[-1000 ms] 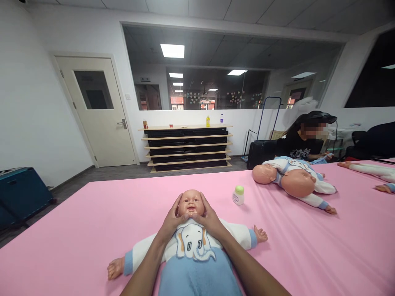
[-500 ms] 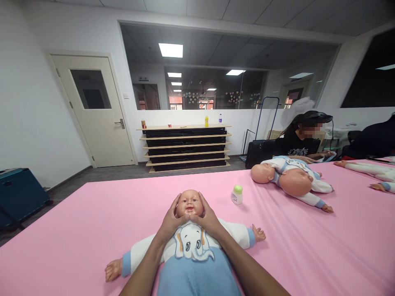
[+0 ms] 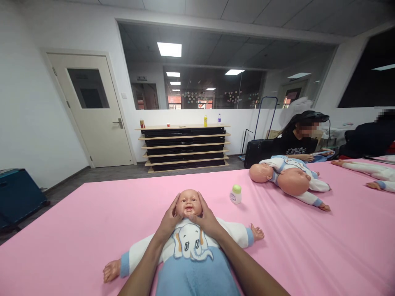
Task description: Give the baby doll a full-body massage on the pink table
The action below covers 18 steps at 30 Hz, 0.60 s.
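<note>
A baby doll (image 3: pixel 189 202) lies face up with its arms spread, dressed in a white and blue suit with an elephant on the chest. My left hand (image 3: pixel 171 218) cups the doll's head on the left side, fingers along the temple and thumb by the chin. On the opposite side my right hand (image 3: pixel 206 220) holds the head the same way, its thumb near the jaw. The two thumbs are a little apart below the mouth. A small white bottle with a green cap (image 3: pixel 236 194) stands to the right of the head.
Pink cloth (image 3: pixel 61 230) covers the table. Further right lie two more dolls (image 3: pixel 293 181), overlapping, and part of another doll (image 3: pixel 358 169). A person in black (image 3: pixel 296 144) sits behind them, holding light blue cloth. Stacked boards (image 3: pixel 185 146) stand by the wall.
My thumbs have moved from meeting under the chin to slightly apart along the jaw. The doll stays in place. The other person's hands have raised the light blue cloth.
</note>
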Available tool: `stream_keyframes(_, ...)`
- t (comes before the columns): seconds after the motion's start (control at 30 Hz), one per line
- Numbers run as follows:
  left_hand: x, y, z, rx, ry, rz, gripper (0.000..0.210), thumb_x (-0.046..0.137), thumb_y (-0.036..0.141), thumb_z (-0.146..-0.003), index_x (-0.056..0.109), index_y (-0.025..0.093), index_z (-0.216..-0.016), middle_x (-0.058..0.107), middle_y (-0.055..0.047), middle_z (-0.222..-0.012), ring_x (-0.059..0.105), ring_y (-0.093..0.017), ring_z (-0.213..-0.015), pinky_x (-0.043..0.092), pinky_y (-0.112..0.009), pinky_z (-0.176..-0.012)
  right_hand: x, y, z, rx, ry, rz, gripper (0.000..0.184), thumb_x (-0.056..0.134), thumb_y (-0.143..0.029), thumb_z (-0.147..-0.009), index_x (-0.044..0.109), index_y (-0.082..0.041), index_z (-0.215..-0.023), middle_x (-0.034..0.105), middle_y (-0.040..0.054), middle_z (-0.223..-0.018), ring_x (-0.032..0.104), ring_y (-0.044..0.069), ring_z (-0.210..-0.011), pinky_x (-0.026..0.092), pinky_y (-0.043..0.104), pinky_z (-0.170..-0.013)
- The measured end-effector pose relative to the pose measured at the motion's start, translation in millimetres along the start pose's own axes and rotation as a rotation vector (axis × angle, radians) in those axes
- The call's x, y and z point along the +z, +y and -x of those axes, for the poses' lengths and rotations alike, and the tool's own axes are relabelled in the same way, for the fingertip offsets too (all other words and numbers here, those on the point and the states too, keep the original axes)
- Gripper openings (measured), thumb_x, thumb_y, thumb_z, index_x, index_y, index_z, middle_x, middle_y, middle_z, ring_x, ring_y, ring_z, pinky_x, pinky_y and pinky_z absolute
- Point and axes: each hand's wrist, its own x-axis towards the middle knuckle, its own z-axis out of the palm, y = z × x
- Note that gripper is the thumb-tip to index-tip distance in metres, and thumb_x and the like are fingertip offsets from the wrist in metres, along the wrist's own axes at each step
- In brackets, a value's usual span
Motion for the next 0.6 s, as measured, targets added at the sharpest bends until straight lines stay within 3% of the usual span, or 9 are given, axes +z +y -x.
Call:
stream_keyframes(0.2,4.5,5.3,4.4,-0.03,-0.056,0.119,0.099,0.075,0.042,-0.07,0.021,0.024,-0.15,0.027,-0.009,-0.154,0.03,-0.031,-0.139,0.033,-0.04,-0.111,-1.3,-6.4,1.6,0.011,-0.021,0.061,0.091,0.066,-0.058,-0.076,0.02,-0.029,-0.15,0.023,0.0032,-0.154,0.017,0.025,-0.144,0.016,0.045,-0.118)
stream_keyframes(0.33,6.2,6.6,4.9,-0.029,-0.048,0.138,0.101,0.078,0.042,-0.067,0.023,0.023,-0.149,0.026,-0.009,-0.154,0.029,-0.031,-0.139,0.032,-0.039,-0.112,-2.2,-7.9,-0.3,0.044,0.016,0.095,0.068,0.037,-0.063,-0.091,0.025,-0.028,-0.149,0.021,-0.0003,-0.155,0.013,0.019,-0.145,0.009,0.041,-0.12)
stream_keyframes(0.4,7.3,7.6,4.5,-0.031,-0.046,0.14,0.104,0.079,0.041,-0.065,0.021,0.023,-0.149,0.028,-0.01,-0.154,0.031,-0.031,-0.138,0.034,-0.039,-0.111,-2.3,-5.8,-2.1,0.042,0.017,0.102,0.065,0.031,-0.061,-0.093,0.025,-0.027,-0.149,0.02,-0.0007,-0.155,0.013,0.017,-0.145,0.008,0.04,-0.12)
stream_keyframes(0.5,8.3,9.4,4.1,-0.044,-0.036,0.1,0.105,0.079,0.04,-0.065,0.019,0.022,-0.15,0.029,-0.01,-0.153,0.035,-0.03,-0.136,0.036,-0.039,-0.109,-1.5,-2.5,-3.0,0.004,-0.009,0.109,0.08,0.055,-0.058,-0.085,0.02,-0.027,-0.15,0.019,0.002,-0.155,0.014,0.022,-0.144,0.011,0.043,-0.119)
stream_keyframes(0.6,6.5,7.8,5.7,-0.052,0.004,-0.014,0.095,0.075,0.045,-0.069,0.027,0.022,-0.148,0.031,-0.008,-0.153,0.032,-0.028,-0.138,0.032,-0.039,-0.112,-1.0,-4.8,1.5,-0.028,-0.006,0.117,0.101,0.074,-0.052,-0.07,0.018,-0.027,-0.15,0.02,0.0044,-0.155,0.017,0.026,-0.143,0.016,0.045,-0.118)
